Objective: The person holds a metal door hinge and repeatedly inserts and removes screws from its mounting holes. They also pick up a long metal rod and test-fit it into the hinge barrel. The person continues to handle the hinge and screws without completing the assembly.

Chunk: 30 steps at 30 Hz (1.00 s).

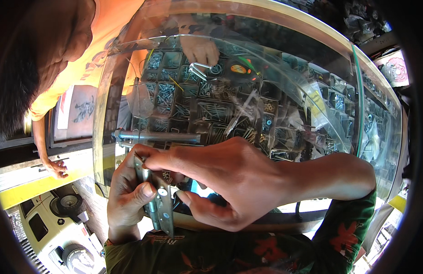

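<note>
A metal door hinge (164, 205) stands upright over the near edge of a glass counter. My left hand (125, 196) is closed around it, with the thumb pressed on the barrel side. From the right my right hand (239, 182) reaches across. Its index finger lies on the hinge's upper end, and its thumb curves near the plate's right edge. A small round white spot shows on the plate. Just above that spot sits a small patterned piece, too small to make out, and my right hand's other fingers are partly hidden.
Beneath the glass counter top (280, 27), compartments hold screws, nails and washers. A long bolt (159, 136) lies beyond my hands. At the left stands a person in an orange shirt (113, 23); their hand (200, 49) is near a U-shaped metal piece (198, 71). A white vehicle (52, 223) is outside.
</note>
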Motion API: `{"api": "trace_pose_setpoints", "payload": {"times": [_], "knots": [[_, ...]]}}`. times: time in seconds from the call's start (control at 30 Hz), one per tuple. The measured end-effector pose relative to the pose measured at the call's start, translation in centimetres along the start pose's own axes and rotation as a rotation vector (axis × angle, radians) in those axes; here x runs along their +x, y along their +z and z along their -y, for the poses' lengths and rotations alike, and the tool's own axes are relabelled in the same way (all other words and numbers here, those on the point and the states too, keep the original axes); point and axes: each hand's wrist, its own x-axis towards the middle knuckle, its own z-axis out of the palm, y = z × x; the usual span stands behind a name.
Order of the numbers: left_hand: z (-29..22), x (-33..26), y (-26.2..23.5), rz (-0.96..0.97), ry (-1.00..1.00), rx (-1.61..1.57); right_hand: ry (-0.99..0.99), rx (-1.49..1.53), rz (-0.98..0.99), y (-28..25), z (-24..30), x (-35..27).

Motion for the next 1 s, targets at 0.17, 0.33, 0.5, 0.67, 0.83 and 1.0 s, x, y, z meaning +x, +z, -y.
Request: {"api": "trace_pose_setpoints", "payload": {"times": [0.17,0.33,0.5,0.67,0.83,1.0], "knots": [[0.1,0.1,0.0,0.032,0.074,0.11,-0.062,-0.19,0.034,0.2,0.2,0.1],[-0.1,0.1,-0.3,0.109,0.027,0.159,-0.161,-0.339,-0.017,0.4,0.8,-0.3],[0.0,-0.1,0.0,0.103,-0.004,0.116,-0.18,-0.47,0.094,0.1,1.1,-0.3],[-0.1,0.0,-0.1,0.124,0.051,0.176,-0.137,-0.446,0.168,-0.5,1.0,-0.1],[0.2,-0.2,0.2,0.076,0.049,0.154,-0.168,-0.557,0.105,-0.3,1.6,0.0],[0.2,-0.2,0.5,0.086,0.099,0.171,-0.074,-0.494,0.099,-0.4,2.2,0.0]]}}
